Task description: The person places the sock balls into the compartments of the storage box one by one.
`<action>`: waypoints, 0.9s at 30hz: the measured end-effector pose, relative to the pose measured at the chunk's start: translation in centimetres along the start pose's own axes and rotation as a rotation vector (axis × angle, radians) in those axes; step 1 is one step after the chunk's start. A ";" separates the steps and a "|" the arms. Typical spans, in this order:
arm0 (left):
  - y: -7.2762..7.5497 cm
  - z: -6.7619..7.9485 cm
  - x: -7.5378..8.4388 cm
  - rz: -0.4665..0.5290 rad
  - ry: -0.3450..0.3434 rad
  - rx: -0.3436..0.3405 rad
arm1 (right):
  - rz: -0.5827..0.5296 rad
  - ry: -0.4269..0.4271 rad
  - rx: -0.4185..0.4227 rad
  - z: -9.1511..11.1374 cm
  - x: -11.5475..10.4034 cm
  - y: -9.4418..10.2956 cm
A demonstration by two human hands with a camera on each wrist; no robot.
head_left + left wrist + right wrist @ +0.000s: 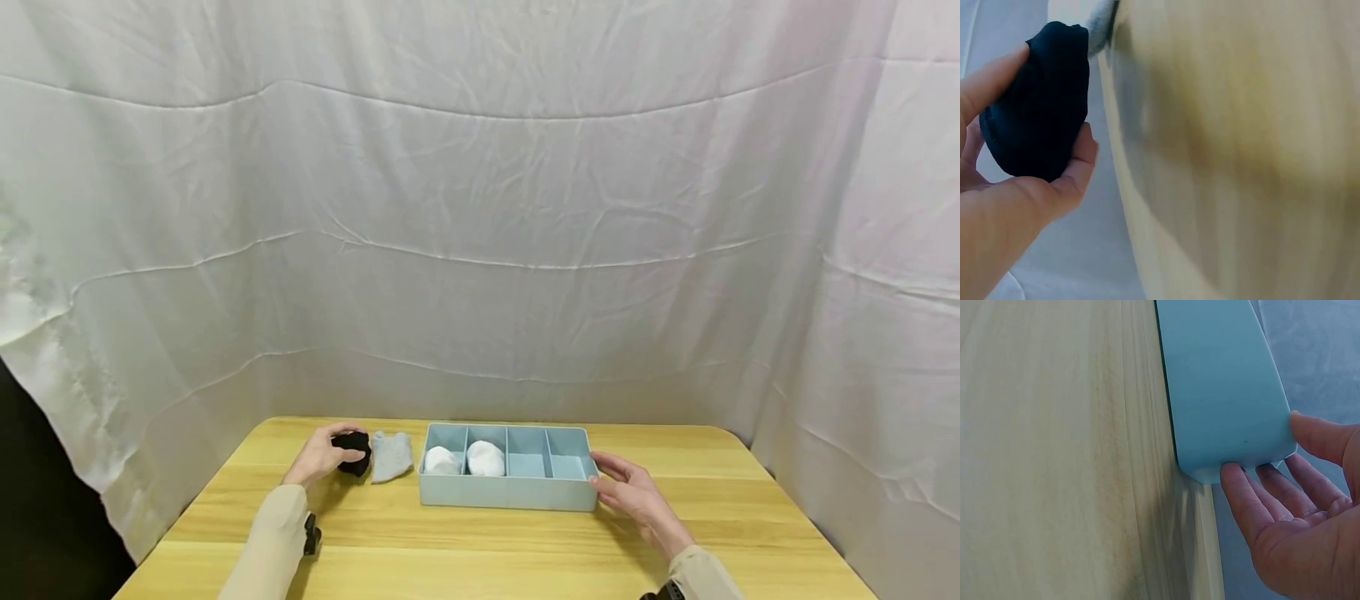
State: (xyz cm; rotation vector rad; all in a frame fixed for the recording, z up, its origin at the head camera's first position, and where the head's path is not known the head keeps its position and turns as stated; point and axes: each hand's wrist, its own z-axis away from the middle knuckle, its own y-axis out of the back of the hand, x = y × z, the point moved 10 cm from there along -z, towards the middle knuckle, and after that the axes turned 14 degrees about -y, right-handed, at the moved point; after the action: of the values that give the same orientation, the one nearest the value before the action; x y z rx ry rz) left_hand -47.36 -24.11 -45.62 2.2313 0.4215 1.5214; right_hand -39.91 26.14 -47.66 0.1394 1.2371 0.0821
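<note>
My left hand (318, 454) grips a rolled-up black sock (354, 452) between thumb and fingers, at the table's left side. In the left wrist view the dark sock (1041, 103) fills the grasp, its top end standing out past the fingers. Just right of it lies a folded grey sock (392, 457). My right hand (633, 496) holds the right end of a light blue divided box (510, 493). Seen from the right wrist, thumb and fingertips (1232, 472) touch the box's edges at that end. Two balled white socks (486, 458) sit in its two left compartments.
The box stands on a light wooden table (465, 554), its compartments in one row. Pale grey curtains (525, 317) hang behind the table and along both sides. A dark gap (45, 500) shows below the curtain at the far left.
</note>
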 end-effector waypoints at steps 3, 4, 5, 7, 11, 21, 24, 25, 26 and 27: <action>-0.1 -0.2 0.5 0.021 -0.011 0.007 | 0.002 0.006 -0.003 0.0 -0.1 -0.1; -0.1 -0.3 0.8 0.027 -0.021 0.008 | 0.002 0.006 -0.002 0.0 0.0 -0.1; -0.1 -0.4 1.0 0.020 -0.036 0.010 | -0.002 0.005 0.000 0.0 -0.1 -0.1; -0.2 -0.5 1.7 0.012 -0.062 0.010 | 0.001 0.008 -0.002 0.0 -0.1 -0.1; -0.3 -0.9 2.7 0.021 -0.104 0.023 | 0.005 0.011 -0.001 0.1 -0.1 -0.1; -1.6 -1.6 5.0 0.077 -0.185 0.012 | 0.000 0.007 0.003 0.1 -0.1 -0.1; -2.2 -1.8 5.4 0.081 -0.199 0.005 | 0.006 0.010 0.000 0.2 -0.1 -0.1; -2.4 -1.9 5.5 0.080 -0.203 0.003 | 0.006 0.008 0.003 0.2 -0.1 -0.1; -2.7 -2.0 5.6 0.076 -0.212 -0.005 | 0.006 0.007 0.003 0.2 -0.1 -0.1; -2.9 -2.0 5.8 0.077 -0.218 -0.010 | 0.007 0.005 0.005 0.2 -0.1 0.0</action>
State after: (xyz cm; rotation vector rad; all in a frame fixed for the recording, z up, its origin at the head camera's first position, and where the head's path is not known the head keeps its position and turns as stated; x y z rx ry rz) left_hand -47.19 -18.55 -41.73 2.3977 0.2645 1.2942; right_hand -39.74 26.09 -47.55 0.1475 1.2416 0.0854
